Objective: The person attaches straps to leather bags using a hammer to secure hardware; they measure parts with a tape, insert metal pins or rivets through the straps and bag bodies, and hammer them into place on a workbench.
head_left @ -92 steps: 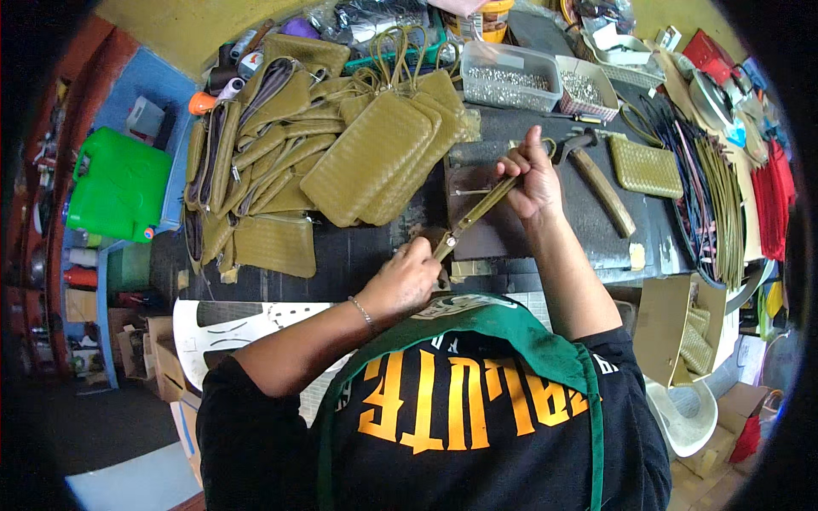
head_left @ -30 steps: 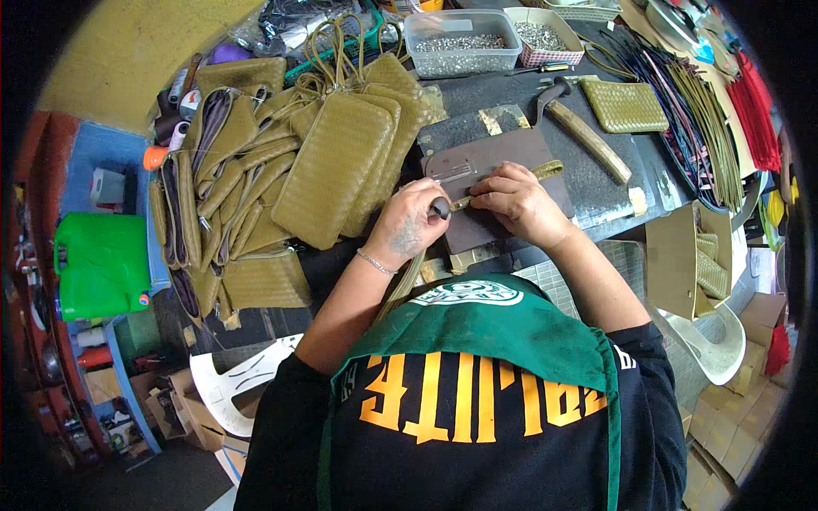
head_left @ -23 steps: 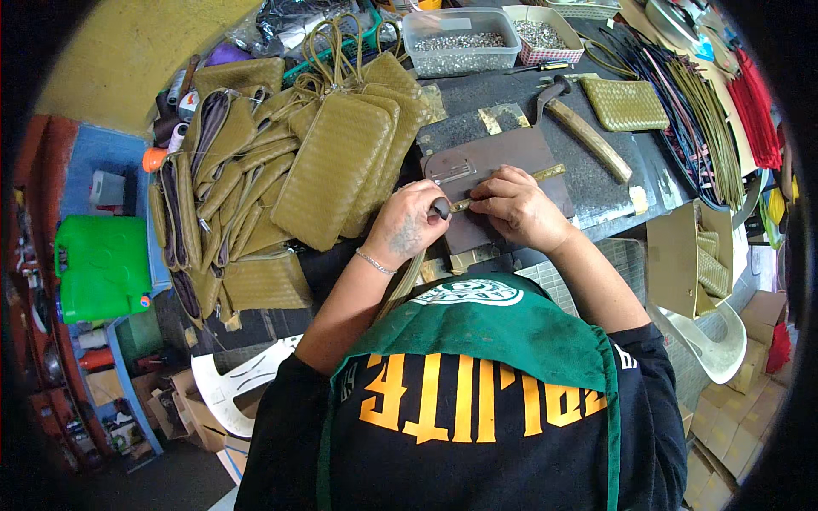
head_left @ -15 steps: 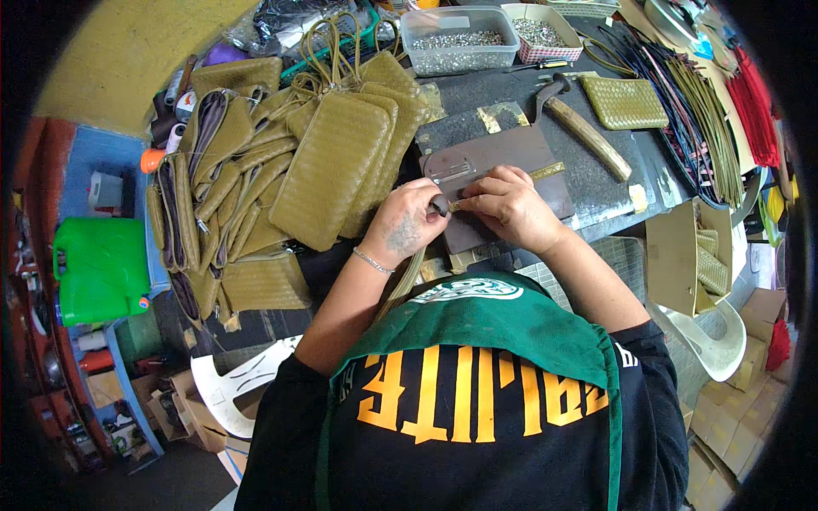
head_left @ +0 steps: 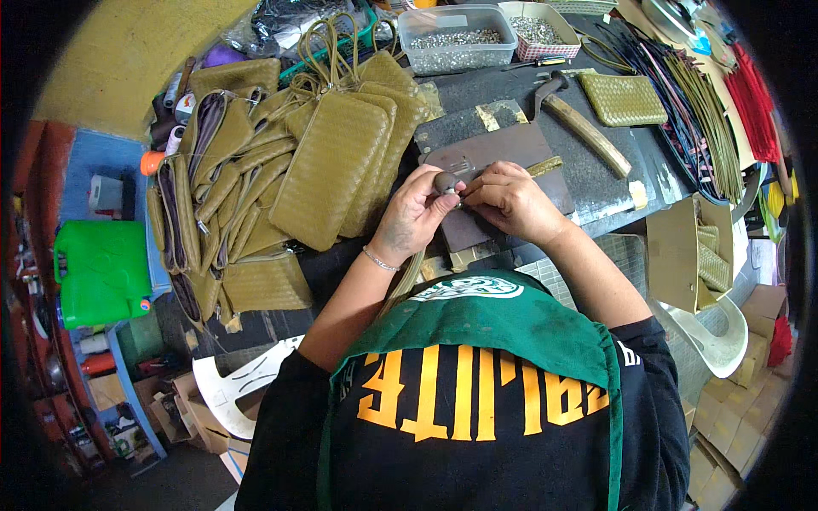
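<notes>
Left hand [head_left: 407, 220] — gripping a dark round-headed tool [head_left: 444, 181] | right hand [head_left: 518, 203] — fingers bent over the olive strap [head_left: 545, 166]; whether they grip it cannot be told | strap across the brown board [head_left: 507, 146], emerging at right | hammer [head_left: 588, 134] far right; olive pouches [head_left: 328, 166] heaped left

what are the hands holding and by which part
The left hand holds a dark knob-ended tool near its rounded end; the right hand holds an olive strap, its exact grip point hidden.
</notes>
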Action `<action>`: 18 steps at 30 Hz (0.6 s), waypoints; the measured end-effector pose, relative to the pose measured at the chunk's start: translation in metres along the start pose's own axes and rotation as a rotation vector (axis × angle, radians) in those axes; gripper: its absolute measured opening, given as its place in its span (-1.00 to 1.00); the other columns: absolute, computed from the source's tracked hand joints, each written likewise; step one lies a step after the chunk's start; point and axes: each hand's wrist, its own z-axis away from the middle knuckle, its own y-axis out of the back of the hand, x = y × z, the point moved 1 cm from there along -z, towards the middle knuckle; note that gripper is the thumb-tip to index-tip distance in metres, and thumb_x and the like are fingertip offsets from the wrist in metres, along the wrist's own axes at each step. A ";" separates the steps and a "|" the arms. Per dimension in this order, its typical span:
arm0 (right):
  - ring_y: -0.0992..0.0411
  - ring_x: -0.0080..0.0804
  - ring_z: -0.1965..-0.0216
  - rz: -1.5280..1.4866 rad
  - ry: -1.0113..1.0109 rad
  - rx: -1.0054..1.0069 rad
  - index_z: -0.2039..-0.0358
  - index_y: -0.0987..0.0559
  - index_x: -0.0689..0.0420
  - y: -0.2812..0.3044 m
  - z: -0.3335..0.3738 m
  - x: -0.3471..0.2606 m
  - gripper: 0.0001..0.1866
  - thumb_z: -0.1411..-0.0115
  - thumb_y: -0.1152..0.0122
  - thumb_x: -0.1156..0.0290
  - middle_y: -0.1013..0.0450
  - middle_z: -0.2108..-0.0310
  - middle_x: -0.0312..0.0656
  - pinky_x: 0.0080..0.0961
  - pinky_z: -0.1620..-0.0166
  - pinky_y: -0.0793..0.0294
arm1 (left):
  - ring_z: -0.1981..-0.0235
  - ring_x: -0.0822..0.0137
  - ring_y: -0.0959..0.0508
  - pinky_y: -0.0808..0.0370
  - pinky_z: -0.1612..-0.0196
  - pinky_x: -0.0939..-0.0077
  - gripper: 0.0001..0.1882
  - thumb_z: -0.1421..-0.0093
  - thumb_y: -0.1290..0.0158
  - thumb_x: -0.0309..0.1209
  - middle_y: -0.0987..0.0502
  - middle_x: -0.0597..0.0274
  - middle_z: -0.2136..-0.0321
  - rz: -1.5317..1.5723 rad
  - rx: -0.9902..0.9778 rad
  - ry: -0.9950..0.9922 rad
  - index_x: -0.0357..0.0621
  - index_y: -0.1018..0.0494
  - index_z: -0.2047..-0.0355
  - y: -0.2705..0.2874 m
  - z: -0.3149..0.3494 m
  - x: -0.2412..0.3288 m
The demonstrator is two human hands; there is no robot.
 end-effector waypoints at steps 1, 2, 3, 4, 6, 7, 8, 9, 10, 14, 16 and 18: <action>-0.37 -0.28 0.36 0.004 -0.005 0.006 0.50 -0.50 0.09 0.000 0.001 0.000 -0.80 0.25 -0.22 0.55 -0.44 0.42 -0.31 -0.40 0.26 -0.33 | 0.37 0.47 -0.37 -0.35 0.29 0.63 -0.84 -0.10 0.00 -0.41 -0.35 0.28 0.40 -0.008 0.016 -0.008 -0.25 -0.38 0.37 0.000 0.000 0.000; -0.37 -0.27 0.36 0.009 -0.007 0.013 0.50 -0.50 0.10 0.000 0.000 -0.001 -0.79 0.25 -0.22 0.55 -0.43 0.43 -0.30 -0.40 0.26 -0.33 | 0.37 0.47 -0.37 -0.35 0.29 0.63 -0.84 -0.10 0.00 -0.41 -0.35 0.28 0.40 -0.010 0.015 -0.008 -0.25 -0.38 0.37 0.000 0.000 -0.001; -0.37 -0.27 0.36 0.008 -0.007 0.016 0.50 -0.50 0.10 0.000 0.000 -0.001 -0.79 0.25 -0.22 0.55 -0.43 0.43 -0.30 -0.40 0.26 -0.33 | 0.37 0.46 -0.38 -0.35 0.29 0.63 -0.85 -0.08 -0.02 -0.41 -0.37 0.28 0.41 -0.045 0.027 -0.031 -0.24 -0.40 0.38 0.000 0.001 -0.001; -0.36 -0.26 0.37 0.002 0.004 0.022 0.49 -0.49 0.10 0.000 0.000 -0.001 -0.78 0.26 -0.22 0.55 -0.43 0.44 -0.29 -0.39 0.26 -0.33 | 0.37 0.46 -0.39 -0.35 0.30 0.63 -0.85 -0.06 -0.05 -0.41 -0.39 0.28 0.43 -0.079 0.039 -0.052 -0.23 -0.41 0.39 0.000 0.001 -0.001; -0.36 -0.26 0.37 -0.004 0.011 0.029 0.49 -0.49 0.10 0.000 0.000 -0.001 -0.78 0.27 -0.23 0.55 -0.42 0.45 -0.28 -0.39 0.26 -0.33 | 0.37 0.45 -0.40 -0.36 0.30 0.62 -0.85 -0.05 -0.06 -0.42 -0.40 0.28 0.43 -0.094 0.013 -0.063 -0.23 -0.42 0.39 -0.001 0.002 -0.001; -0.36 -0.26 0.37 0.008 0.000 0.016 0.49 -0.49 0.11 0.001 0.000 -0.001 -0.78 0.26 -0.23 0.55 -0.42 0.44 -0.27 -0.39 0.26 -0.33 | 0.37 0.44 -0.40 -0.36 0.30 0.62 -0.84 -0.03 -0.07 -0.42 -0.41 0.28 0.43 -0.108 -0.012 -0.073 -0.23 -0.43 0.39 -0.002 0.002 -0.001; -0.36 -0.26 0.37 0.020 -0.011 0.002 0.49 -0.49 0.11 0.001 0.000 -0.001 -0.78 0.26 -0.23 0.55 -0.42 0.44 -0.27 -0.39 0.26 -0.33 | 0.37 0.44 -0.40 -0.36 0.30 0.62 -0.84 -0.03 -0.07 -0.42 -0.41 0.28 0.43 -0.109 -0.015 -0.072 -0.23 -0.43 0.39 -0.003 0.001 -0.001; -0.36 -0.26 0.37 0.019 -0.013 0.005 0.49 -0.49 0.11 0.001 0.001 -0.001 -0.78 0.26 -0.23 0.55 -0.42 0.44 -0.27 -0.39 0.26 -0.33 | 0.38 0.43 -0.41 -0.36 0.30 0.61 -0.84 -0.03 -0.07 -0.42 -0.42 0.26 0.43 -0.122 -0.015 -0.101 -0.23 -0.43 0.39 -0.003 0.000 -0.002; -0.36 -0.26 0.36 0.014 -0.014 -0.001 0.49 -0.49 0.11 0.001 0.001 0.001 -0.78 0.27 -0.23 0.56 -0.42 0.44 -0.27 -0.39 0.26 -0.33 | 0.38 0.42 -0.42 -0.37 0.30 0.60 -0.84 -0.02 -0.08 -0.43 -0.43 0.25 0.43 -0.135 -0.015 -0.130 -0.24 -0.43 0.39 -0.004 0.000 -0.002; -0.32 -0.24 0.34 -0.068 -0.071 -0.023 0.49 -0.50 0.10 0.005 0.001 0.003 -0.84 0.18 -0.15 0.53 -0.40 0.48 -0.26 -0.38 0.19 -0.30 | 0.38 0.41 -0.43 -0.38 0.30 0.59 -0.83 -0.02 -0.08 -0.43 -0.44 0.23 0.43 -0.192 0.006 -0.156 -0.25 -0.43 0.39 -0.007 -0.002 -0.004; -0.33 -0.22 0.32 -0.130 -0.147 0.082 0.46 -0.51 0.11 0.020 0.000 0.010 -0.83 0.17 -0.14 0.53 -0.40 0.47 -0.22 -0.37 0.17 -0.30 | 0.39 0.40 -0.43 -0.38 0.32 0.59 -0.83 -0.02 -0.08 -0.42 -0.45 0.23 0.43 -0.170 0.045 -0.135 -0.25 -0.43 0.39 -0.007 -0.001 -0.005; -0.33 -0.17 0.26 -0.094 -0.315 0.292 0.38 -0.50 0.13 0.042 0.009 0.034 -0.78 0.13 -0.14 0.50 -0.39 0.41 -0.15 -0.36 0.11 -0.29 | 0.40 0.40 -0.43 -0.38 0.32 0.59 -0.82 -0.01 -0.08 -0.41 -0.45 0.24 0.44 -0.181 0.056 -0.118 -0.25 -0.43 0.39 -0.008 0.001 -0.005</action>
